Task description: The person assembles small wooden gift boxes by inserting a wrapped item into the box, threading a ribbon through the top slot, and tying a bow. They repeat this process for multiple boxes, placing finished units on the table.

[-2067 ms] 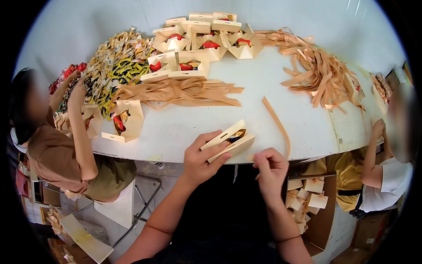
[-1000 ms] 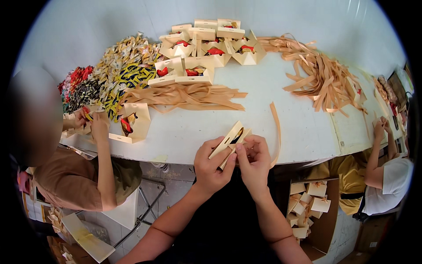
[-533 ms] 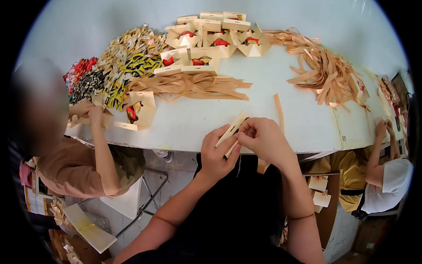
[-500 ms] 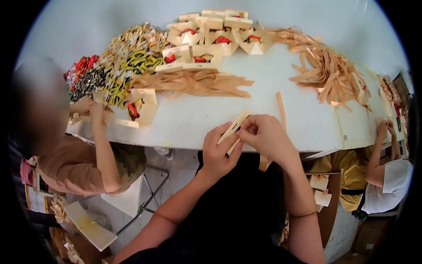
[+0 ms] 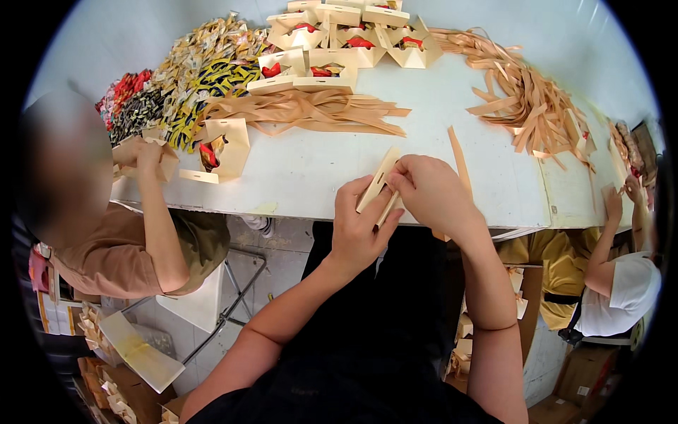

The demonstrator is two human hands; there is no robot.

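Note:
My left hand (image 5: 355, 227) is closed around a small cream cardboard box (image 5: 376, 185) whose top edge has a slot. It is held tilted just over the table's near edge. My right hand (image 5: 432, 192) has its fingers pinched together against the box's upper right side. What those fingertips hold is hidden. A strip of tan ribbon (image 5: 458, 157) lies on the table and passes behind my right wrist. A short tan piece shows below that wrist, at the table edge.
Filled open boxes (image 5: 361, 56) stand at the back, with tan ribbons (image 5: 304, 109) in front. More ribbons (image 5: 526, 106) lie right. Piles of wrapped packets (image 5: 212, 74) and an open box (image 5: 229, 148) are left. Co-workers sit on both sides; a folding chair (image 5: 194, 300) stands lower left.
The view has shifted, so the table sits higher in the picture. Both hands stay at the box, and my right hand's fingers are now nearer its upper edge.

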